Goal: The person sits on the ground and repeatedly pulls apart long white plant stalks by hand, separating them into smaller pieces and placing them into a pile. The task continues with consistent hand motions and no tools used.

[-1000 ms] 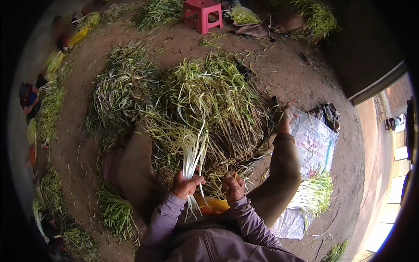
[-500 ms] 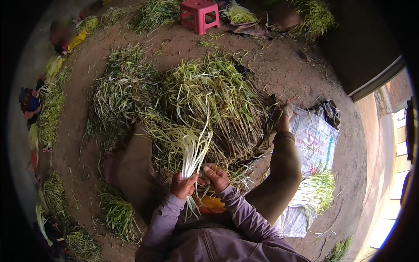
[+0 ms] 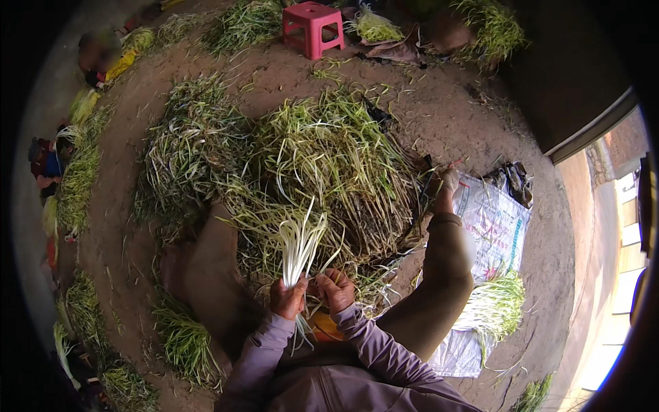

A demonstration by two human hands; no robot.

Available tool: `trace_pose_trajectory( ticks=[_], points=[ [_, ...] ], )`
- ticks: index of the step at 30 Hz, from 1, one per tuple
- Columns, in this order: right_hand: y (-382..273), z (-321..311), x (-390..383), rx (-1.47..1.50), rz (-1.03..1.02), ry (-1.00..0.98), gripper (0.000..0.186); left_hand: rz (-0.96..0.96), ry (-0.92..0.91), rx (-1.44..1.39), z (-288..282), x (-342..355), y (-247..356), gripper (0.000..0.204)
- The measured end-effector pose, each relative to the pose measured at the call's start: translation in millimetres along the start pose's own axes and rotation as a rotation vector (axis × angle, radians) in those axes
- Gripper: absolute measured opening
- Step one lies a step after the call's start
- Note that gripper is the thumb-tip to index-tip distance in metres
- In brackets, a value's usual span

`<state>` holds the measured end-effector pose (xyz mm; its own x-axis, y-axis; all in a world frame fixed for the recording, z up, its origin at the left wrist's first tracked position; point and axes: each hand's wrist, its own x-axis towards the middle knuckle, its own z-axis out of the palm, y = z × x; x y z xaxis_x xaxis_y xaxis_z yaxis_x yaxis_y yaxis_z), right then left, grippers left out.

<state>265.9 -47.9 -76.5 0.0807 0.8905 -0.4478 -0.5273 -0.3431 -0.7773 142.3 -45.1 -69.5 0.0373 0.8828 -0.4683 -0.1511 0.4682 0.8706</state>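
Note:
My left hand (image 3: 288,300) grips a bunch of green onions (image 3: 301,242) by its lower part, white stalks fanning upward. My right hand (image 3: 336,288) is closed against the same bunch just to its right, fingers on the stalks. Both hands sit between my knees. Right in front lies a big pile of uncleaned green onions (image 3: 322,165) on the dirt ground. An orange object (image 3: 327,328) shows partly below my hands.
A red plastic stool (image 3: 314,26) stands at the far side. A white woven sack (image 3: 493,226) lies at my right with a cleaned bunch (image 3: 498,309) on it. Smaller bundles (image 3: 182,340) lie at my left. Other people sit at the far left edge (image 3: 44,161).
My right hand moved left from beside the bunch and closed onto it next to my left hand. The bunch now stands slightly more upright.

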Motion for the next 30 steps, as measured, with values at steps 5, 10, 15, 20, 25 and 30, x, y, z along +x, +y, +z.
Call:
trace_pose_trajectory(
  ticks=[5, 10, 15, 20, 25, 30],
  points=[
    [31, -27, 2, -0.378, -0.275, -0.173, 0.009, 0.055, 0.087, -0.074, 1, 2, 3, 0.023],
    [5, -37, -14, -1.320, -0.343, -0.529, 0.026, 0.086, 0.100, -0.065, -16, 0, 30, 0.019],
    [110, -101, 8, -1.184, -0.758, -0.798, 0.026, 0.185, 0.103, -0.082, -29, 7, 38, 0.020],
    [96, -96, -3, -2.080, -0.099, -1.116, 0.026, 0.267, 0.121, -0.124, -57, 3, 76, 0.014],
    [121, -135, 23, -2.170, 0.292, -1.382, 0.024, 0.365, 0.124, -0.162, -72, -2, 129, 0.017],
    [126, -148, 39, -2.259, 0.334, -1.526, 0.023, 0.448, 0.148, -0.231, -99, -11, 151, 0.016]
  ],
)
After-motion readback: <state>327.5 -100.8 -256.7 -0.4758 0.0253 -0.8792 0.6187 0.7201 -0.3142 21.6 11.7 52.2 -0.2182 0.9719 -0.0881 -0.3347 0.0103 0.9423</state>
